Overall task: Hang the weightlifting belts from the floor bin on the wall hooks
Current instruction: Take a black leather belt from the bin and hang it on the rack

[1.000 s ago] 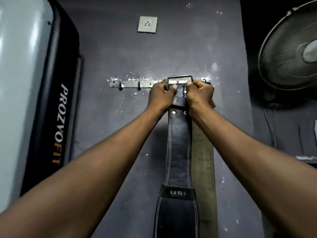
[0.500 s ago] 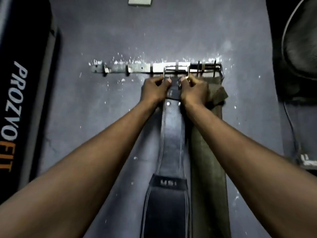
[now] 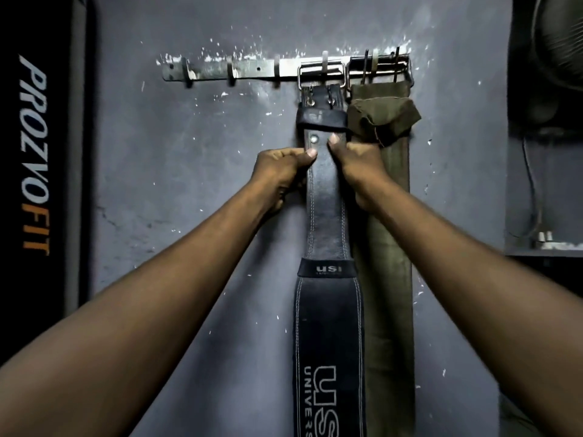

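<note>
Now, grey wall [image 3: 189,152] fills view ahead of your hands. Black leather belt [image 3: 326,216] hangs down between them, its buckle [image 3: 321,75] looped over hook on metal rail [image 3: 252,70] above. Olive belt [image 3: 391,200] hangs just right of your right hand. Left hand [image 3: 280,175] pinches black belt's left edge; right hand [image 3: 356,165] pinches its right edge, thumbs on leather.

Single head cam, worn by the person, faces the grey wall [image 3: 220,184] square-on at arm's reach (wide-angle, edges bend). Hook rail [image 3: 239,70] sits high in frame; right edge probably a fan, too dark.
</note>
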